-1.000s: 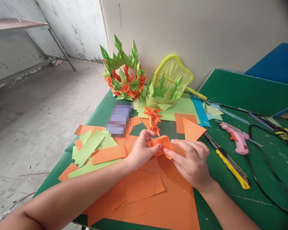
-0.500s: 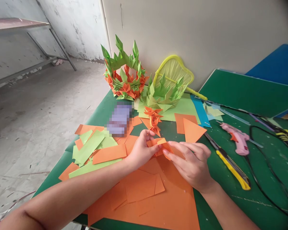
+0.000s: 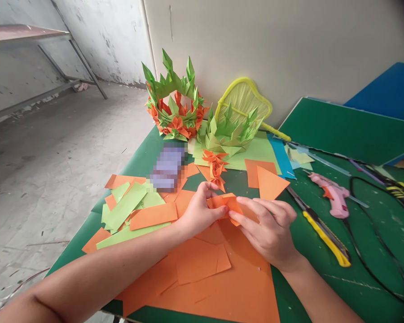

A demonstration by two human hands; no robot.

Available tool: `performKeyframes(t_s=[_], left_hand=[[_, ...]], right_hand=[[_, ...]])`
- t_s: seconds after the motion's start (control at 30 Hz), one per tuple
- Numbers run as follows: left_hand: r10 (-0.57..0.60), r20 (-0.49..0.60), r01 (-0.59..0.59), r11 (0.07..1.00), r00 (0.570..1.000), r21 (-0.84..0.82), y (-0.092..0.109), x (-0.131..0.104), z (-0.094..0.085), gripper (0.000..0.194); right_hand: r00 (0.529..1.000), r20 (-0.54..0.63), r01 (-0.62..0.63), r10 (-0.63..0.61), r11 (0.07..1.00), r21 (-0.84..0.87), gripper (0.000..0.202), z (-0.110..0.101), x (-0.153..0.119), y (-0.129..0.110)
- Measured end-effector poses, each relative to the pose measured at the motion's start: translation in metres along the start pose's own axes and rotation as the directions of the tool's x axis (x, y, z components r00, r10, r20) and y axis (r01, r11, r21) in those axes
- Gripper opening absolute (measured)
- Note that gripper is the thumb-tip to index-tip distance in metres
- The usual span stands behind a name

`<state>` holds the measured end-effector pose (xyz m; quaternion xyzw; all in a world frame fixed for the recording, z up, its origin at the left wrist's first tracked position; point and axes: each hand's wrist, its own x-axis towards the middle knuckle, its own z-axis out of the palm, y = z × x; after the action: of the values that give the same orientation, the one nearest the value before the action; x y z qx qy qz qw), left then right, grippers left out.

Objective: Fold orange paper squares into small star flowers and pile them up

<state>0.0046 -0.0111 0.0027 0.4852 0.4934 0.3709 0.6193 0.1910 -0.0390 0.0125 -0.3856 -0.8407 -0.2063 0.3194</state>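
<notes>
Between my two hands is a small folded piece of orange paper (image 3: 234, 205), held above a large orange sheet (image 3: 245, 287). My left hand (image 3: 202, 206) pinches its left side, thumb in front. From the right, the thumb and fingertips of my right hand (image 3: 271, 229) grip its other edge. Just beyond the hands lie several folded orange paper flowers (image 3: 216, 168) in a row. Behind them stands a green folded-paper crown (image 3: 234, 134), and to its left a taller green and orange one (image 3: 175, 112).
Green and orange scraps (image 3: 131, 202) lie at the left beside a blurred-out rectangle (image 3: 168, 168). A yellow box cutter (image 3: 326, 237) and a pink glue gun (image 3: 333, 193) with a black cord lie to the right. A yellow net-like fan (image 3: 245, 96) leans on the wall.
The upper flap of the small orange paper has been turned down, and the piece is slightly tilted. My right fingers have shifted a little along its edge; my left hand has barely moved.
</notes>
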Motion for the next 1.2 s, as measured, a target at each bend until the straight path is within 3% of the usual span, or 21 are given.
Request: performKeyframes(t_s=[0.6,0.67,0.73,0.83,0.97,1.1,1.2], left_hand=[[0.032,0.026,-0.033,0.999,0.999,0.038,-0.003,-0.001,0.000,0.052],[0.033,0.022,-0.033,0.999,0.999,0.022,-0.003,-0.001,0.000,0.052],[0.023,0.018,-0.023,0.999,1.000,-0.032,-0.002,-0.001,0.000,0.051],[-0.002,0.022,0.005,0.992,1.000,-0.123,0.001,-0.001,0.000,0.050],[-0.010,0.033,0.017,0.979,0.999,-0.202,0.003,-0.003,0.001,0.051],[0.012,0.050,-0.001,0.978,0.999,-0.210,0.002,-0.004,0.003,0.049],[0.001,0.053,0.006,0.993,0.999,-0.120,0.002,-0.005,0.003,0.048]], right_hand=[[0.999,0.013,0.033,-0.033,0.999,-0.020,0.018,0.002,0.000,0.005],[0.999,0.038,-0.018,0.016,0.998,0.059,0.019,0.002,-0.003,0.006],[0.987,0.101,-0.142,0.122,0.967,0.214,0.033,0.004,-0.006,0.009],[0.913,0.270,-0.403,0.304,0.769,0.496,0.050,0.007,-0.010,0.012],[0.795,0.472,-0.606,0.380,0.481,0.634,0.029,0.010,-0.009,0.010],[0.704,0.605,-0.710,0.371,0.358,0.607,0.021,0.009,-0.004,0.003],[0.638,0.645,-0.768,0.421,0.294,0.569,0.022,0.008,-0.002,0.000]])
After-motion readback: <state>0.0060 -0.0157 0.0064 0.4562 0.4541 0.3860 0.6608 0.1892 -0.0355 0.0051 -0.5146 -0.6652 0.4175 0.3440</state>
